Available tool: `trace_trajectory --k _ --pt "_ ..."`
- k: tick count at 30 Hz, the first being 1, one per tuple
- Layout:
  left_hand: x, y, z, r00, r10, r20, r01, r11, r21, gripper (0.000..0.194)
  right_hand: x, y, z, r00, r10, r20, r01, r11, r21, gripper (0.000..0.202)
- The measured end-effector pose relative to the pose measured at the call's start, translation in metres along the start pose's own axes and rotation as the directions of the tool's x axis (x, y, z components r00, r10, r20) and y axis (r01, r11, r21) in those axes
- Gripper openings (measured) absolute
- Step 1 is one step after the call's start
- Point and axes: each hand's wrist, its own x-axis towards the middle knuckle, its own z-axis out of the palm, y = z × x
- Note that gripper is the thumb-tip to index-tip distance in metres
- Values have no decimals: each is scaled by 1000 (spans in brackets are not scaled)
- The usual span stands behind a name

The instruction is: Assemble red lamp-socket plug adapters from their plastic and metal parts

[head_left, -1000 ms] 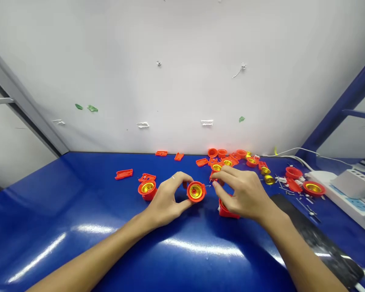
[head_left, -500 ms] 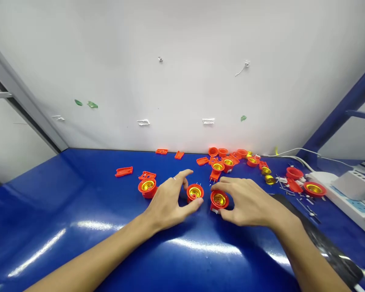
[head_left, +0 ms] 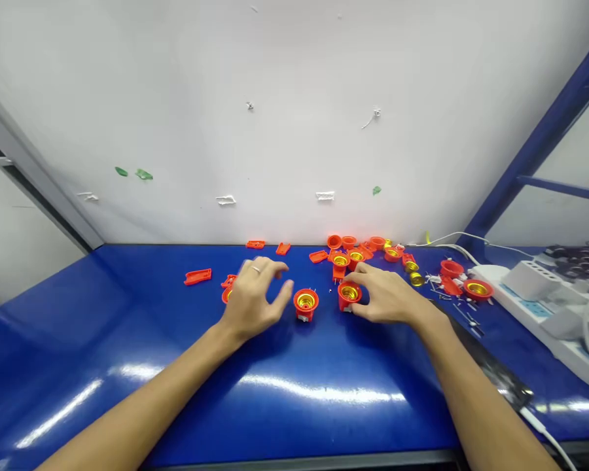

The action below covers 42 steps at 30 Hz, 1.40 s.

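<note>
My left hand (head_left: 256,297) hovers with fingers apart and nothing in them, just left of a red bulb socket (head_left: 306,303) that stands upright with its gold screw shell facing up. Behind that hand, another red bulb socket (head_left: 226,296) is mostly hidden. My right hand (head_left: 385,294) has its thumb and fingers around a third red bulb socket (head_left: 347,297), which is upright on the blue table (head_left: 191,366). Thin metal pins show behind the middle socket.
Red plastic covers (head_left: 197,277) lie at the back left. Several red sockets and shells (head_left: 356,256) cluster near the wall. Gold screw shells (head_left: 416,279) and small metal bits lie to the right, beside a white power strip (head_left: 535,307). A black object (head_left: 491,360) lies by my right forearm.
My left hand has let go of the middle socket and moved left, over the left one. The right hand stays at its socket. The camera view has shifted a little.
</note>
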Motion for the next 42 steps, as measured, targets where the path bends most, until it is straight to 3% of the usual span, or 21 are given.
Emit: trace_trajectory --k 3,6,9,12,15,18,21,25,31,34,42 --pt "13 -19 -16 986 -136 -99 143 987 70 20 0 3 1 999 -26 22 26 1000 7 33" --pt "23 -41 -23 952 -292 -88 298 952 72 27 2 -4 6 998 -62 25 61 998 27 33" --pt "22 -54 -12 913 -408 13 408 913 -15 31 4 -13 11 994 -111 5 111 992 59 33" --pt "13 -53 12 882 -456 121 471 867 -164 32 7 -18 17 989 -145 -40 148 984 95 34" --pt "2 -43 32 881 -433 190 472 827 -304 33 8 -18 23 983 -161 -90 171 977 129 34" --pt "-4 -31 41 897 -375 233 440 799 -410 34 10 -19 27 977 -162 -136 183 971 155 34" --pt "-6 -20 40 914 -293 279 398 777 -487 34 11 -23 30 974 -144 -177 174 971 165 36" --pt "-5 -8 26 926 -159 344 333 774 -538 34 12 -32 31 972 -136 -191 166 974 154 35" --pt "-6 1 3 898 53 437 189 850 -491 36 11 -33 31 970 -159 -186 191 967 171 36" --pt "-8 2 5 885 82 458 140 892 -430 34 10 -28 31 970 -138 -200 181 960 216 38" --pt "-5 -4 11 902 122 414 43 929 -367 35 23 -20 38 965 -11 -260 101 936 336 38"
